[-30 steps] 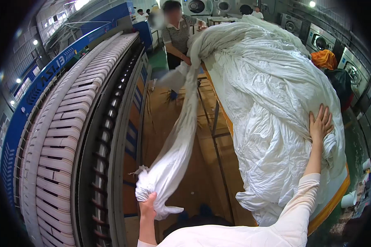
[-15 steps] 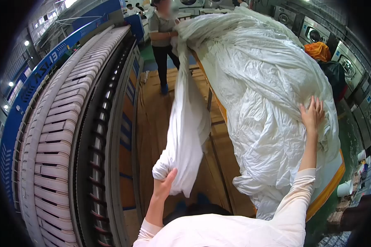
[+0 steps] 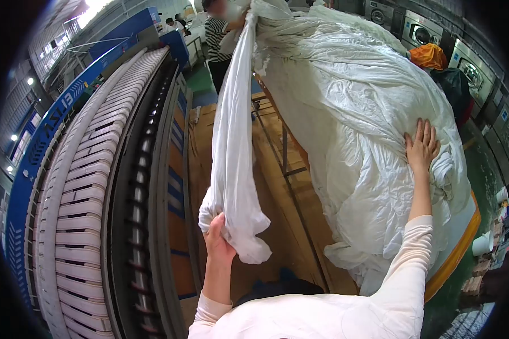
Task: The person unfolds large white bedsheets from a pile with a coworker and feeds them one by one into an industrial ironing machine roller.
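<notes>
Brown flat sheets cover the floor between a long machine with a blue frame and pale slatted belts (image 3: 85, 198), on the left, and a table with a yellow-orange edge (image 3: 452, 271), on the right.

Nearest, the left hand (image 3: 218, 240) is closed around the gathered lower end of a long white cloth (image 3: 232, 130), with the thumb lying over the folds. Loose cloth hangs just beside this hand. The cloth is stretched upward and away, above the floor, between the machine and the table.

To the right, the right hand (image 3: 421, 148) is open, its palm down and its fingers a little spread. It rests on a large heap of wrinkled white fabric (image 3: 362, 135), near the right edge of the table, and grips nothing that I can see. The heap covers most of the tabletop and hangs over its left edge.

Farther, beyond the table's far left corner, another person in a striped top (image 3: 216, 39) stands at the raised far end of the cloth. Behind the heap's right side are an orange cloth bundle (image 3: 427, 57) and front-loading washing machines (image 3: 421, 31).
</notes>
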Demonstrator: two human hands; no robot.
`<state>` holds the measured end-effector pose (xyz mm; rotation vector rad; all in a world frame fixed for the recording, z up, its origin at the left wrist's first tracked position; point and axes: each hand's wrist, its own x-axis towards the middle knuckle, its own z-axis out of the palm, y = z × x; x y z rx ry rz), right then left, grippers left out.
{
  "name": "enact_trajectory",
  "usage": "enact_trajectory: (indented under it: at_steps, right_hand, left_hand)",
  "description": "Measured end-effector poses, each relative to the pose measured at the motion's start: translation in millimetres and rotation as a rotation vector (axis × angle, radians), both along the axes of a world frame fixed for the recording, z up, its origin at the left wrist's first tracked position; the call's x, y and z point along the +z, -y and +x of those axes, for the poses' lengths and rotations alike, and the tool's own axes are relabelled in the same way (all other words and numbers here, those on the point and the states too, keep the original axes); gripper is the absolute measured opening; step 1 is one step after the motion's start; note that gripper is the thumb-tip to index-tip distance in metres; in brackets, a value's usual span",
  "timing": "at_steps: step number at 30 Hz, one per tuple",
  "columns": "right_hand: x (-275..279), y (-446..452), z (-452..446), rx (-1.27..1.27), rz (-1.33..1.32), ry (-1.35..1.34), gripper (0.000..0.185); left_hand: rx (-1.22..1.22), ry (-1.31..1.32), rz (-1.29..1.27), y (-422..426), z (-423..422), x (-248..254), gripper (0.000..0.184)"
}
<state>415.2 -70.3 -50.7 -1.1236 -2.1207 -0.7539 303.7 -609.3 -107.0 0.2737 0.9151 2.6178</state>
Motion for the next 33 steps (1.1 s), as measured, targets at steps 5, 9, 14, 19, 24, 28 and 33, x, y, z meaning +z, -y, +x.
enact_trajectory:
  at_steps: [5,9,14,19,24,28,33]
  right_hand:
    - [1.6,3.9,-0.4,0.002,-0.002,0.002,0.062]
    - [10.2,24.8,3.0,0.261,0.137,-0.204,0.055]
    - [-35.5,149.1,-13.8,1.001,-0.146,-0.732,0.034]
    - [-174.8,287.6,-42.3,0.817,-1.06,-0.876,0.046]
    - [-195.3,361.4,-37.0,1.028,-3.046,-0.889,0.083]
    - [-166.9,360.8,-18.1,0.895,-3.227,-0.499,0.074]
    - [-201.9,383.0,30.6,0.902,-2.976,0.158,0.045]
  left_hand:
    - [-0.234,0.022,0.103,-48.8,-35.3,3.2,0.031]
    - [-0.41,0.099,0.226,-83.9,-20.3,21.0,0.027]
    - [-0.417,0.294,0.392,-90.5,0.3,19.3,0.033]
    - [-0.211,0.361,0.318,-74.5,8.1,23.1,0.046]
    - [-0.128,0.315,0.258,-63.1,21.2,22.3,0.045]
    - [-0.04,0.45,0.29,-46.6,26.6,5.8,0.045]
    - [-0.007,0.679,0.357,-24.1,48.1,-82.2,0.036]
